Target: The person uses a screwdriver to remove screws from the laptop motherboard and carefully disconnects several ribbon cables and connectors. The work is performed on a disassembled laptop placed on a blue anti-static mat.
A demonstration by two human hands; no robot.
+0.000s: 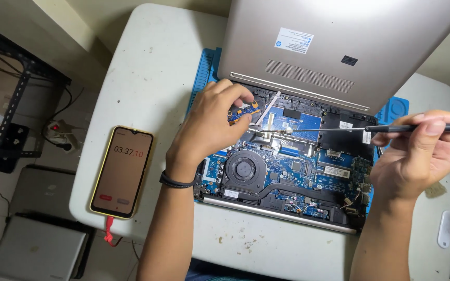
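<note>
My left hand (212, 122) pinches a small blue circuit board (243, 111) between closed fingers, lifted clear over the far left of the open laptop (287, 177) on the worktop (147, 67). My right hand (417, 156) grips a thin screwdriver (391, 128), tip reaching left toward the board.

white table (147, 93), tiled floor (6, 203), black rack (11, 99)

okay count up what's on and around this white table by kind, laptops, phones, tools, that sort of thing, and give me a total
Laptops: 3, the opened silver laptop on the table and two closed grey ones on the floor
Phones: 1, yellow-cased smartphone
Screwdrivers: 1, blue-handled screwdriver in the right hand
Small circuit boards: 1, blue board in the left hand
Blue work mats: 1
Total: 7
</note>
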